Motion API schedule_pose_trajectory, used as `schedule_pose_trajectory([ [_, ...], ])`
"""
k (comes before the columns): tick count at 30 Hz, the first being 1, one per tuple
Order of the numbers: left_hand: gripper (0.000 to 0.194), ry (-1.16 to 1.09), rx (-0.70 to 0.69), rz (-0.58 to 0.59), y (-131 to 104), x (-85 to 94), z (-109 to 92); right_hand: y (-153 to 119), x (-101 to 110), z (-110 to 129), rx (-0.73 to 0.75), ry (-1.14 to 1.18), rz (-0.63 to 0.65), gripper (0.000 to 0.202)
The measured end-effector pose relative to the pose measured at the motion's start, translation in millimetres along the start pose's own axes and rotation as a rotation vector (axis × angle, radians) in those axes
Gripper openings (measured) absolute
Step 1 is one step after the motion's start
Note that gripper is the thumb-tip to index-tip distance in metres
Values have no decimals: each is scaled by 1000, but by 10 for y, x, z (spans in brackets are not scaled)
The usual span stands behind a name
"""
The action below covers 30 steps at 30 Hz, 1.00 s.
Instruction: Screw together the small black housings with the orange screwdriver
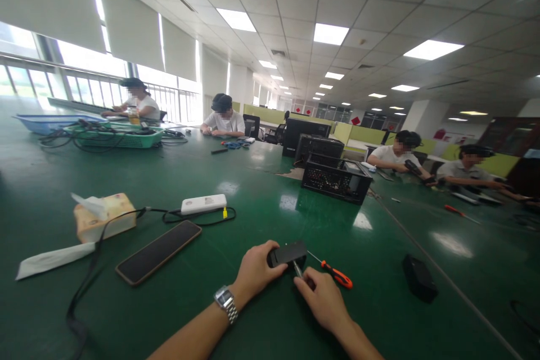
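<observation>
My left hand (258,268), with a metal watch on its wrist, is closed on the left end of a small black rectangular box (289,253) just above the green table. In my right hand (323,295) the fingers wrap round a slim silver metal tool (297,269), whose tip meets the box's near edge. Its handle is mostly hidden, so I cannot tell its exact kind. Behind my right hand lies an orange-and-black screwdriver (337,275), its shaft pointing toward the box. Farther right, a second black box (419,278) rests on the table.
On the left are a phone (158,251), a tissue pack (110,216), a white power strip (203,203) and a black cable. Open black computer cases (335,180) stand ahead. Baskets (116,138) of cables sit far left. Several people (225,118) work around the tables.
</observation>
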<state>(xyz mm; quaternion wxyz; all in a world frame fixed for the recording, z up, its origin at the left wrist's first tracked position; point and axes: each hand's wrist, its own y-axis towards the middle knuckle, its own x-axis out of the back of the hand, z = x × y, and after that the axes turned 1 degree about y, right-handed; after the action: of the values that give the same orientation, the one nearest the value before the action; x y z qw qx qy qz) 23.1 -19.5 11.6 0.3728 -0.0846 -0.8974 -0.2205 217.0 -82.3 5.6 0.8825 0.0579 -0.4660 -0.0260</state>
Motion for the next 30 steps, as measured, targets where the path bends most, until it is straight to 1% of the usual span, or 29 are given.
schedule_pose_trajectory([
  [2,33,-25,7,2,1,-11,35,-19,121,-117,1,41,80,29],
  [3,35,-39,9,4,2,-17,50,-36,189,-182,-2,69,158,27],
  [6,38,-65,19,4,6,-26,81,-100,373,-336,-25,158,446,18],
  [7,39,-69,20,3,5,-25,85,-118,416,-354,-27,152,495,16],
  [8,39,-74,19,4,1,-23,86,-133,447,-351,-17,112,499,16],
  [9,39,-84,13,8,-4,-19,83,-143,467,-329,9,42,456,17],
  [10,39,-99,1,13,-11,-14,76,-149,475,-292,43,-44,377,19],
  [12,37,-133,-35,24,-30,-6,49,-151,465,-196,118,-201,166,25],
  [14,36,-162,-78,26,-49,-6,10,-140,426,-115,224,-290,-47,37],
  [16,35,-194,-134,24,-63,-16,-34,-115,368,-75,369,-347,-197,53],
  [17,35,-216,-170,22,-68,-25,-53,-97,335,-70,449,-375,-230,58],
  [18,35,-241,-208,20,-72,-34,-68,-77,302,-74,519,-398,-235,60],
  [20,36,-291,-279,19,-75,-50,-82,-29,248,-101,605,-408,-189,54],
  [22,39,-327,-309,3,-73,-55,-72,25,228,-157,633,-373,-144,46],
  [23,43,-336,-306,-12,-72,-51,-60,53,239,-203,615,-347,-154,43],
  [24,48,-336,-296,-25,-72,-45,-46,81,267,-266,567,-320,-195,43],
  [25,54,-328,-288,-31,-75,-36,-31,107,314,-348,489,-298,-264,43],
  [26,58,-315,-286,-23,-80,-27,-18,130,380,-450,377,-283,-351,44],
  [28,61,-281,-314,38,-97,-11,-5,159,554,-712,87,-285,-526,49],
  [29,58,-267,-335,73,-107,-5,-7,164,651,-862,-61,-311,-581,52],
  [30,54,-257,-352,98,-117,-1,-14,162,746,-1014,-184,-351,-593,54],
])
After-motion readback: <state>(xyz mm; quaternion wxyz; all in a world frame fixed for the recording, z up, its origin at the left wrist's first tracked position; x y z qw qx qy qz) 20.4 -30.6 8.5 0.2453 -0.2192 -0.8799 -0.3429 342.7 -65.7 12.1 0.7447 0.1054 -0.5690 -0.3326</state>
